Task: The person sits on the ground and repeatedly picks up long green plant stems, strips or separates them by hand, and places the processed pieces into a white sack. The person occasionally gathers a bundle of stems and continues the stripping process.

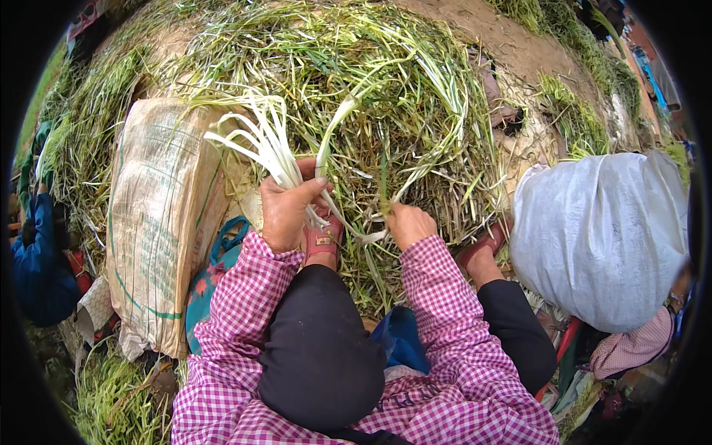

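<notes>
My left hand (pixel 292 203) is closed around a bunch of white, leek-like stalks (pixel 272 147), whose pale ends fan out up and to the left. A longer yellow-green stalk (pixel 340 117) also passes through its fingers. My right hand (pixel 410 222), to the right and with its fingers curled, pinches some limp, pale leaves at their near end; part of them runs back towards my left hand. Beneath and beyond both hands lies a wide heap of green and yellowed leaves (pixel 389 111). My red shoe (pixel 324 239) shows just below my left hand.
A tan woven sack (pixel 161 222) with faded print lies at the left, a teal cloth bag (pixel 203 295) beside it. A full white sack (pixel 598 239) stands at the right. Other people sit at both edges, one in a blue sleeve (pixel 41 239), one in a checked sleeve (pixel 634 345).
</notes>
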Available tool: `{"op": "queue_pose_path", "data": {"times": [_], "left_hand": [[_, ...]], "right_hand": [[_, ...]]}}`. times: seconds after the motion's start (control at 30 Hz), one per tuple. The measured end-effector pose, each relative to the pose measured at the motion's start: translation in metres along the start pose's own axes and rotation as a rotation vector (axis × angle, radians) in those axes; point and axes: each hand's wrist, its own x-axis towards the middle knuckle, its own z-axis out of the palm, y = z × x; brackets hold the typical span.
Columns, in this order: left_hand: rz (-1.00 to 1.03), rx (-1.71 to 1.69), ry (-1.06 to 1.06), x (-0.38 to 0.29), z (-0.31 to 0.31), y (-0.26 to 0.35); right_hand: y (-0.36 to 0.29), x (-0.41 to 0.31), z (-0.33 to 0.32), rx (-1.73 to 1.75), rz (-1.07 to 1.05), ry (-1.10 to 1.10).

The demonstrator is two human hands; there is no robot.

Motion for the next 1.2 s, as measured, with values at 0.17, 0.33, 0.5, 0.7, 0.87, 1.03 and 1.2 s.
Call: {"op": "queue_pose_path", "data": {"times": [0.17,0.33,0.5,0.7,0.87,1.03,1.2], "left_hand": [[-0.092,0.02,-0.041,0.002,0.001,-0.002],[-0.079,0.01,-0.014,-0.001,0.004,-0.006],[0.043,-0.024,0.013,-0.004,0.002,0.0],[0.103,-0.02,0.052,0.003,-0.012,0.018],[-0.031,-0.022,-0.038,0.015,-0.015,0.025],[-0.094,-0.172,-0.116,0.027,-0.01,0.033],[-0.224,-0.075,-0.128,0.014,-0.005,0.024]], "right_hand": [[-0.055,-0.005,-0.028,0.929,-0.416,0.212],[-0.083,-0.003,-0.023,1.713,-0.33,-0.008],[-0.046,0.022,-0.01,1.308,-0.015,0.219],[0.006,0.025,0.02,0.017,0.173,-0.129],[-0.009,-0.001,0.004,0.29,-0.397,0.161],[-0.041,-0.011,-0.015,1.019,-0.569,-0.51],[-0.054,-0.019,-0.003,1.273,-0.57,-0.188]]}}
